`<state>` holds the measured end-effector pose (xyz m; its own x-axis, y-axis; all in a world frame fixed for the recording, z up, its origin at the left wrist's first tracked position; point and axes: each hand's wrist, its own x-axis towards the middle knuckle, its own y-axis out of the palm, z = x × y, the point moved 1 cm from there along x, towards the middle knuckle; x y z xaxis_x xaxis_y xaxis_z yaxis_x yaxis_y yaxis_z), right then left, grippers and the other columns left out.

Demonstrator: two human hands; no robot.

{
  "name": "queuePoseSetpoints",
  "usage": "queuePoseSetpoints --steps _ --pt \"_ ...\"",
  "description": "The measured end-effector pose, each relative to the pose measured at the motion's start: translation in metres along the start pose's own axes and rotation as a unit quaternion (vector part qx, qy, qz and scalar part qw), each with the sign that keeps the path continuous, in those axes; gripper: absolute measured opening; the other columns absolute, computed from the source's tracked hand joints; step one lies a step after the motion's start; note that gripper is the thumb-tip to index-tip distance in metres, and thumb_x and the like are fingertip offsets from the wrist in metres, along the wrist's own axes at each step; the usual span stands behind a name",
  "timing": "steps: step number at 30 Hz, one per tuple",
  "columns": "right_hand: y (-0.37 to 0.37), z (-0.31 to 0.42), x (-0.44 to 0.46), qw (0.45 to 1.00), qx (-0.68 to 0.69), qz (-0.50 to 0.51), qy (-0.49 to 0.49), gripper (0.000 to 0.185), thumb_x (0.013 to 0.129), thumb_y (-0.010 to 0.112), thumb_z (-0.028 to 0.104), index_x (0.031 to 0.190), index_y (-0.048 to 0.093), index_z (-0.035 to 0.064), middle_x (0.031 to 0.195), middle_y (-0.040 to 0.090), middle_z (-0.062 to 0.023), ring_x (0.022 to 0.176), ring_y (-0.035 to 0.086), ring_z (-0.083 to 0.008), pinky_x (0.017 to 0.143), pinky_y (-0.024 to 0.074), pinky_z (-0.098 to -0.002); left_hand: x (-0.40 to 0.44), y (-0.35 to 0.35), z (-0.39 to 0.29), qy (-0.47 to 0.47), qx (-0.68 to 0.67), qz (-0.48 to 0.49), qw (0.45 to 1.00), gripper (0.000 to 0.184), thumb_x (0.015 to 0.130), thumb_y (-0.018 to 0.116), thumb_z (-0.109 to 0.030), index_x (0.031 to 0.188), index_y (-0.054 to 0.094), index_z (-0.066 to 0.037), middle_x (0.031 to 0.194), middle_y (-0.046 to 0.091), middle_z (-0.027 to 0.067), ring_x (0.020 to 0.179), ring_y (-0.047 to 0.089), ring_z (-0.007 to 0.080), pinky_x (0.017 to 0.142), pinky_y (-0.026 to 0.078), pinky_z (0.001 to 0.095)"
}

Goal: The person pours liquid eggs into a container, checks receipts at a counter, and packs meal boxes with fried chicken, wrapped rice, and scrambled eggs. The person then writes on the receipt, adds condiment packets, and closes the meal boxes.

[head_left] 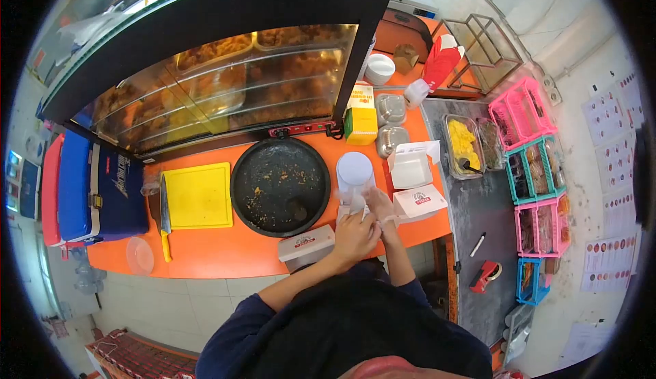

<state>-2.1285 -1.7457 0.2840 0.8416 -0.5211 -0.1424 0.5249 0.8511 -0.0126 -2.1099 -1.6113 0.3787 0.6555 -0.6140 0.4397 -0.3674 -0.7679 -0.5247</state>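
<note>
My right hand (pixel 384 207) appears covered by a clear plastic glove, and its fingers are blurred. Bare and closed, my left hand (pixel 357 237) presses against the glove near the right wrist and seems to pinch it. A whitish piece (pixel 357 203) sticks up by the fingers; I cannot make out what it is. Just beyond the hands stands a pale lavender round container (pixel 355 170). Right of them are an open white paper box (pixel 412 171) and a printed box (pixel 419 203). Another printed box (pixel 305 242) lies left of my left hand.
A large black round pan (pixel 280 186) with crumbs lies left of the hands. Beyond it are a yellow cutting board (pixel 199 195), a knife (pixel 165 220) and a blue cooler (pixel 109 189). A glass food warmer (pixel 225 85) stands behind. Colored baskets (pixel 538 169) line the right side.
</note>
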Motion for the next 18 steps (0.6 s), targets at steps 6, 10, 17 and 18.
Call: queuePoseSetpoints --steps 6,10,17,18 --pt "0.017 0.047 -0.022 0.961 -0.266 -0.043 0.063 0.026 0.085 0.066 0.023 0.095 0.057 0.0005 0.080 0.060 -0.0068 0.070 0.056 -0.0147 0.063 0.0466 -0.0288 -0.020 -0.005 0.000 -0.108 0.057 0.015 0.992 0.013 0.075 0.062 -0.017 0.078 0.058 -0.005 0.074 0.058 0.0127 0.067 0.059 0.0294 0.063 0.045 0.0419" --pt "0.012 0.013 0.001 0.966 -0.236 0.074 -0.071 0.036 0.091 0.056 0.026 0.111 0.056 -0.0037 0.101 0.060 -0.0119 0.088 0.057 -0.0165 0.075 0.0473 -0.0304 -0.021 -0.006 0.001 -0.098 0.095 0.001 0.991 0.012 0.076 0.061 -0.016 0.080 0.058 -0.005 0.076 0.058 0.0126 0.069 0.060 0.0290 0.065 0.045 0.0417" --pt "-0.002 -0.021 -0.049 0.911 -0.326 0.075 -0.241 0.035 0.092 0.046 0.025 0.110 0.058 -0.0031 0.117 0.055 -0.0197 0.104 0.056 -0.0257 0.080 0.0471 -0.0348 -0.036 -0.002 -0.004 -0.099 0.165 0.020 0.981 0.017 0.076 0.063 -0.018 0.087 0.060 -0.005 0.081 0.059 0.0141 0.076 0.060 0.0321 0.065 0.047 0.0434" --pt "0.002 0.012 -0.065 0.941 -0.309 0.084 -0.111 0.033 0.090 0.049 0.023 0.106 0.060 -0.0032 0.116 0.056 -0.0205 0.104 0.056 -0.0270 0.079 0.0468 -0.0341 -0.041 0.000 -0.005 -0.101 0.166 0.021 0.981 0.017 0.076 0.063 -0.018 0.087 0.060 -0.005 0.081 0.059 0.0141 0.076 0.060 0.0321 0.065 0.047 0.0434"
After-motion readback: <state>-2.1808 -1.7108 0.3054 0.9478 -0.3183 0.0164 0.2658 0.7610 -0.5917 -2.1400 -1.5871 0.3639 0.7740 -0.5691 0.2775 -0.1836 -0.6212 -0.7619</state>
